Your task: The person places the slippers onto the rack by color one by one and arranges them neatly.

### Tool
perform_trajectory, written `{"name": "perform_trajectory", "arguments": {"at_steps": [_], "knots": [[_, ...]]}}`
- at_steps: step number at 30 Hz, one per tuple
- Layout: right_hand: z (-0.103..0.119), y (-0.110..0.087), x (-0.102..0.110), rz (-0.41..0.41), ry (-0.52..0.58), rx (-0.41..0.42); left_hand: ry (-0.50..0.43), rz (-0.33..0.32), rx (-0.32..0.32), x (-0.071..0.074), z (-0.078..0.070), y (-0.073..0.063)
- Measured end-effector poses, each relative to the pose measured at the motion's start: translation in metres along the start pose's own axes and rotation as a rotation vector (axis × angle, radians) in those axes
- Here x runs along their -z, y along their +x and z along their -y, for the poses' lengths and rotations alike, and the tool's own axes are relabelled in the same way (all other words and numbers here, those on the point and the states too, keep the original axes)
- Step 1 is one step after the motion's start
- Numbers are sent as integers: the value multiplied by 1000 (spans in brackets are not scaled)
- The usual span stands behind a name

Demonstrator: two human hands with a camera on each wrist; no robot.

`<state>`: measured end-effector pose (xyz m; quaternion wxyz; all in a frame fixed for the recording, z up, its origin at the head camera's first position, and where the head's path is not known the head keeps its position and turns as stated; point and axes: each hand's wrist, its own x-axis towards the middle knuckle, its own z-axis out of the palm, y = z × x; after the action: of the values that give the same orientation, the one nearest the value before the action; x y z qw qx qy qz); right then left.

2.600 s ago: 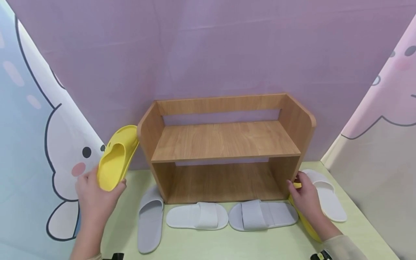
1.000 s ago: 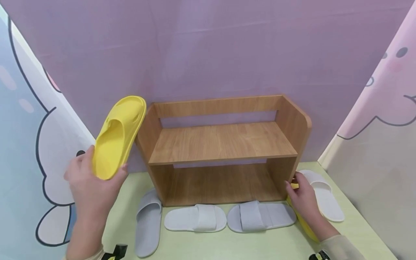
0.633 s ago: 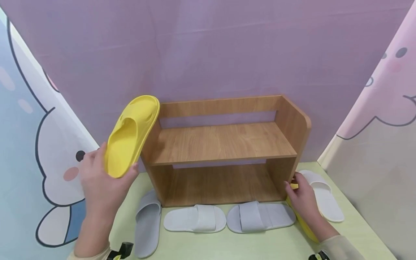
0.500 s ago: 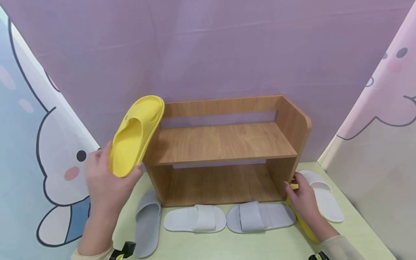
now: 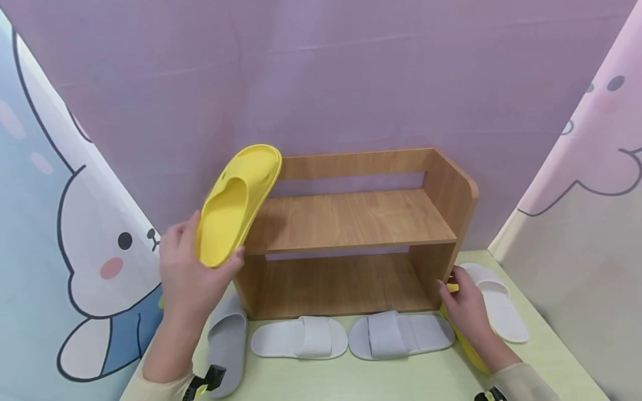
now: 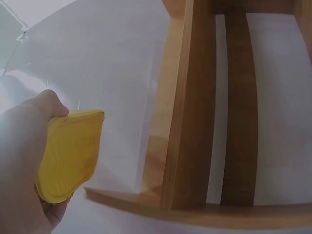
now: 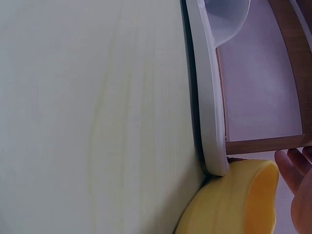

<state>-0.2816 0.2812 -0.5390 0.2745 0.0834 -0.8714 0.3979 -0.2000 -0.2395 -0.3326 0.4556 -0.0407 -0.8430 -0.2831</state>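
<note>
Yellow slipper: plain bright yellow (image 5: 232, 209), closed broad toe with small cut-outs, open heel; tilted, toe up and toward the right.
Its place: raised off the table (image 5: 321, 384), overlapping the left end of the wooden rack (image 5: 351, 220) from the head view; contact unclear.
Left hand: (image 5: 195, 273) thumb and fingers wrapped round the heel end.
Right hand: (image 5: 468, 306) pinching the rack's right side panel, low at its front edge.
Rack: two tiers, back rail, rounded side panels.
Rack's front edge: white slipper (image 5: 276, 338) and grey slipper (image 5: 426, 332) end to end.
Front-left corner: another grey slipper (image 5: 228, 351).
Toward table's right edge: second yellow slipper (image 7: 219, 207), another white slipper (image 5: 504, 314).
</note>
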Motion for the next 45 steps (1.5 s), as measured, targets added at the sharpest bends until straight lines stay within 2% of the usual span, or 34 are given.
{"name": "perform_trajectory", "arguments": {"at_steps": [5, 10, 20, 34, 45], "knots": [[1, 0, 0, 4, -2, -7, 0, 17, 3, -9, -6, -1], [0, -1, 0, 2, -1, 0, 14, 22, 17, -18, -6, -4], [3, 0, 1, 10, -5, -16, 21, -5, 7, -33, -4, -9], [-2, -1, -3, -18, 9, 12, 127, 33, 68, -48, -6, -13], [-2, -2, -3, -26, 14, 13, 161, 73, 88, -60, -9, -17]]}}
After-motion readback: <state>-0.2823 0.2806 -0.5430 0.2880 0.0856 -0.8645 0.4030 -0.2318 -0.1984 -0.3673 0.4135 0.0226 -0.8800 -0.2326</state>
